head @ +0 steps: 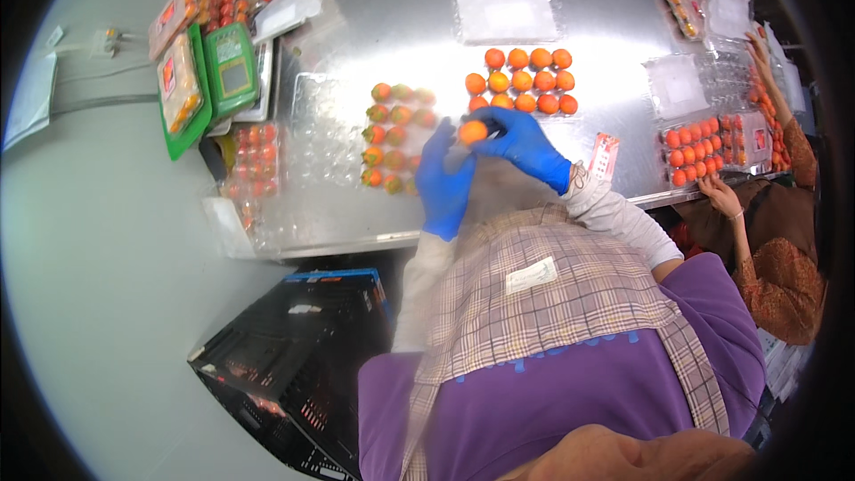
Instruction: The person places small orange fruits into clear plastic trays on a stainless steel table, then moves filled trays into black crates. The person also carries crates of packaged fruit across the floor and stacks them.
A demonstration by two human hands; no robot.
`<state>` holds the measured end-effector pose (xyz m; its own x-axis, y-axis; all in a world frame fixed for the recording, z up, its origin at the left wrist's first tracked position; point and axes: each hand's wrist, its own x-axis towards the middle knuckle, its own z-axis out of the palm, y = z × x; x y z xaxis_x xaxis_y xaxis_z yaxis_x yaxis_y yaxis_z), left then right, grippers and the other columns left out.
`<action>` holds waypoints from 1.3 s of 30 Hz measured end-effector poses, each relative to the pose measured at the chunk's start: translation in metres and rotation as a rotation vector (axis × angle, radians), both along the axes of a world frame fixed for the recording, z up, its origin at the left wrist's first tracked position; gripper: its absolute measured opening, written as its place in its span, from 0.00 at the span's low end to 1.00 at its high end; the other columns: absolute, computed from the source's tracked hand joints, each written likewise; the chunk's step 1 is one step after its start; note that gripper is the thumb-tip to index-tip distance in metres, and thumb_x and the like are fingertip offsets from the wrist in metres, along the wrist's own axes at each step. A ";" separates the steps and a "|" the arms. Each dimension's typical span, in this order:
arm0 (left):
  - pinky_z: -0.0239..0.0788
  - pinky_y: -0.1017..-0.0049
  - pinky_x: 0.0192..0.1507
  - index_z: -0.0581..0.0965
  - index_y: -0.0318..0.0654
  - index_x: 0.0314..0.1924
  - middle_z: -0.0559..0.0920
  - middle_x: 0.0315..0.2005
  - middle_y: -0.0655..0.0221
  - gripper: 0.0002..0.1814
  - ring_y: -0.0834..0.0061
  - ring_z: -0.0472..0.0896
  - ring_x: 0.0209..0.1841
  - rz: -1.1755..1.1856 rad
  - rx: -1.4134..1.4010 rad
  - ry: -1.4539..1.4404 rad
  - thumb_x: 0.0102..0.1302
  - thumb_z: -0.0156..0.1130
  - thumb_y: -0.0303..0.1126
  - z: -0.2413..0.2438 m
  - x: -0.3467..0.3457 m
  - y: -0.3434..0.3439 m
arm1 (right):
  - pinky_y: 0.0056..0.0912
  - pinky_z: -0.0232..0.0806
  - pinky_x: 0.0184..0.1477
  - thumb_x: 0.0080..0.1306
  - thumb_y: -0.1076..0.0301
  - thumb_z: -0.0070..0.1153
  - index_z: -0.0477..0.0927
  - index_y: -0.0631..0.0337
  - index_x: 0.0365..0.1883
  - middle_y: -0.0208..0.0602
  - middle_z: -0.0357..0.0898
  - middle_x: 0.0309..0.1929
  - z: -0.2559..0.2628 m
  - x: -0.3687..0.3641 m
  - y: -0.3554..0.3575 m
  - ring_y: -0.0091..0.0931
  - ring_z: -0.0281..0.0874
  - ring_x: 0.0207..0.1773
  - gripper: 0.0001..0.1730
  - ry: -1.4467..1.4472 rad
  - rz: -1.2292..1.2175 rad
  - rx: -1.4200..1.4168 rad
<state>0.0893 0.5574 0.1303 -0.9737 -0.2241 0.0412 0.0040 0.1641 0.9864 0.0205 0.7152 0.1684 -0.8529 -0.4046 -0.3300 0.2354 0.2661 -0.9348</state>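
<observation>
My right hand point(524, 143), in a blue glove, pinches a small orange tomato point(473, 131) between thumb and fingertips. Close beside that fruit, my left hand point(446, 180) is raised in a matching glove, thumb apart from its slightly blurred fingers. Beyond my right hand, a clear plastic pack point(521, 81) holds rows of orange tomatoes. To the left, more tomatoes point(394, 140) with green tops stand in rows, partly hidden by my left hand. An opened clear plastic tray point(327, 127) with moulded hollows lies left of them.
The steel table point(401, 20) bears a white-padded tray point(507, 13) at the back and a printed label strip point(604, 155). A green scale point(230, 63) and packed tomatoes crowd the left. At right, a co-worker's hand point(720, 195) touches a filled pack. Black crates point(300, 354) stand below.
</observation>
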 end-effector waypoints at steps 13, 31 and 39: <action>0.72 0.78 0.37 0.70 0.29 0.58 0.78 0.44 0.63 0.21 0.77 0.78 0.36 -0.058 0.322 -0.303 0.64 0.54 0.26 -0.080 -0.054 0.024 | 0.30 0.70 0.46 0.60 0.69 0.55 0.76 0.57 0.52 0.37 0.78 0.45 -0.023 -0.113 0.036 0.31 0.77 0.43 0.19 0.351 -0.120 0.199; 0.71 0.78 0.30 0.74 0.30 0.54 0.80 0.29 0.69 0.20 0.82 0.77 0.29 -0.078 0.364 -0.517 0.62 0.60 0.28 -0.042 0.050 0.012 | 0.28 0.71 0.41 0.64 0.71 0.51 0.77 0.57 0.53 0.40 0.77 0.48 -0.033 -0.041 0.044 0.29 0.79 0.42 0.18 0.367 0.026 0.194; 0.71 0.81 0.34 0.75 0.29 0.53 0.82 0.35 0.67 0.19 0.82 0.78 0.30 -0.117 0.292 -0.609 0.62 0.62 0.28 -0.067 0.061 -0.006 | 0.29 0.68 0.52 0.58 0.66 0.64 0.76 0.62 0.52 0.39 0.79 0.50 -0.027 0.020 0.213 0.28 0.77 0.48 0.24 0.297 -0.378 0.760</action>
